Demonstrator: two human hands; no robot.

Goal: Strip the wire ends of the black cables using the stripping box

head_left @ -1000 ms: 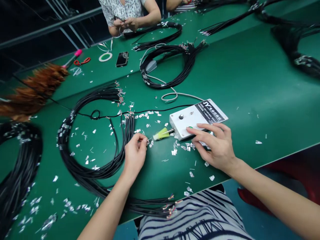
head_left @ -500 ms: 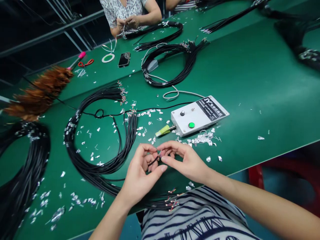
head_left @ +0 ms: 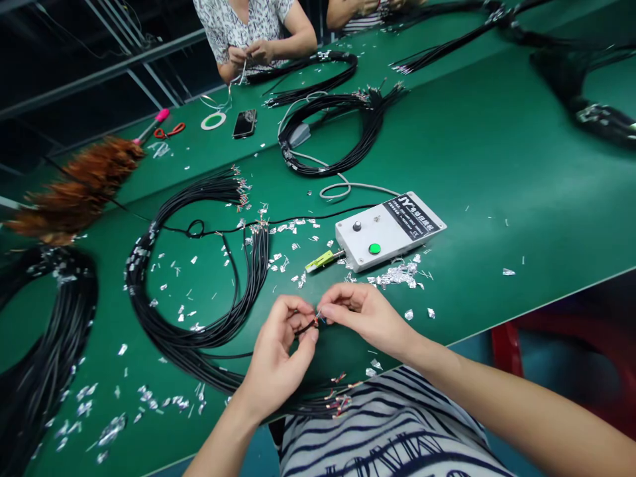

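Observation:
Between the fingers of my left hand (head_left: pixel 283 348) is the end of a black cable (head_left: pixel 305 327), its thin coloured wires bared. My right hand (head_left: pixel 365 315) pinches those fine wires (head_left: pixel 320 317) at the tip, close against the left fingertips. Just beyond my hands lies a white box (head_left: pixel 390 230) with a green button, a knob and a yellow-green clip (head_left: pixel 320 261) on its shaft. To the left, a bundle of black cables (head_left: pixel 163 318) curves across the table, and more cable ends (head_left: pixel 338 403) lie at the table edge by my lap.
Foil scraps (head_left: pixel 402 273) litter the green table (head_left: pixel 477 172). Coiled cables (head_left: pixel 338 162) lie farther back, near a phone (head_left: pixel 245 124), a tape roll (head_left: pixel 213 120) and red scissors (head_left: pixel 169 130). A brown feather duster (head_left: pixel 84 182) is at left. A co-worker (head_left: pixel 253 33) sits opposite; a red stool (head_left: pixel 509 351) stands right.
My left thumb has drawn back and down onto the cable end. My right fingers have closed in on the wires, which now show more plainly. The whole view has shifted slightly.

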